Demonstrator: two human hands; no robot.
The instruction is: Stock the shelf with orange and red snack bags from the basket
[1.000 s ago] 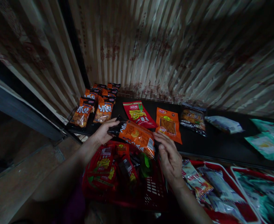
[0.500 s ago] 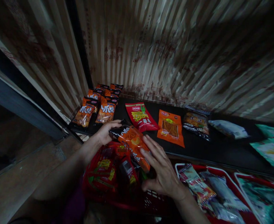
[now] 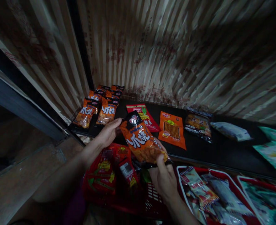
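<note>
An orange snack packet (image 3: 141, 140) with white characters stands upright over the shelf's front edge. My right hand (image 3: 163, 176) pinches its bottom edge, thumb in front. My left hand (image 3: 109, 132) touches the packet's upper left side with curled fingers. Several matching orange packets (image 3: 98, 104) lie in two rows at the black shelf's (image 3: 213, 148) far left corner. Below my hands sits a red basket (image 3: 152, 197) holding red snack packets (image 3: 104, 170).
A red packet (image 3: 144, 115), an orange packet (image 3: 172, 128), a dark packet (image 3: 197, 123), a white one (image 3: 230, 131) and green ones (image 3: 270, 147) lie along the shelf. More red baskets (image 3: 220, 193) of packets sit at the lower right. A striped wall stands behind.
The orange packet turned from lying sideways to upright with its front facing me. My right hand moved from its side to grip its bottom edge. My left hand stayed at its upper left.
</note>
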